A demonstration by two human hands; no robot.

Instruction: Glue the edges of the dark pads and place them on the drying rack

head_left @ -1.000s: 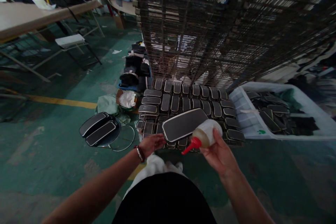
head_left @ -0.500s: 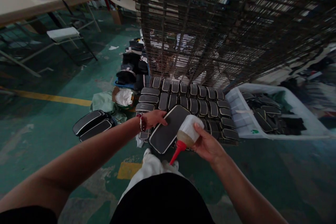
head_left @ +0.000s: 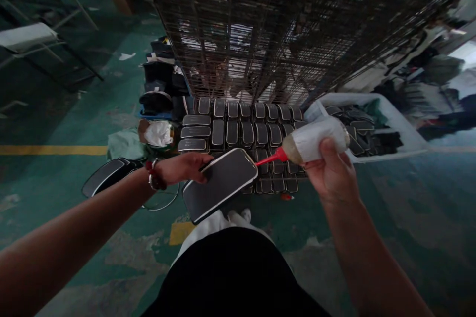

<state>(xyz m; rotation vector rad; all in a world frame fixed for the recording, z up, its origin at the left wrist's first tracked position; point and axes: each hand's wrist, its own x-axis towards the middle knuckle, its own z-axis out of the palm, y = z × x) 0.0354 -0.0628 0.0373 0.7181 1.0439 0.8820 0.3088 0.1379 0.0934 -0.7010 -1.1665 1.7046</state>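
My left hand (head_left: 187,167) grips a dark rounded panel (head_left: 222,183) with a pale edge, its thumb on top and its other fingers mostly hidden. My right hand (head_left: 332,168) is wrapped round a white-covered bottle (head_left: 316,139). The bottle lies nearly level, and its red nozzle (head_left: 273,157) points left, with the tip at the panel's upper right edge. Beneath and behind them, rows of similar dark pieces (head_left: 232,132) with pale rims lie on a rack.
A tall wire rack (head_left: 238,25) stands behind the rows. At the right is a white bin (head_left: 407,151) of dark pieces. Green cloth (head_left: 124,144), an opened bag (head_left: 159,133) and more dark panels (head_left: 106,173) lie at the left. A stool (head_left: 28,37) stands farther left.
The bottle has swung from pointing down to nearly level, its nozzle now at the panel's edge. The panel has moved left and turned flatter. The camera view has shifted right.
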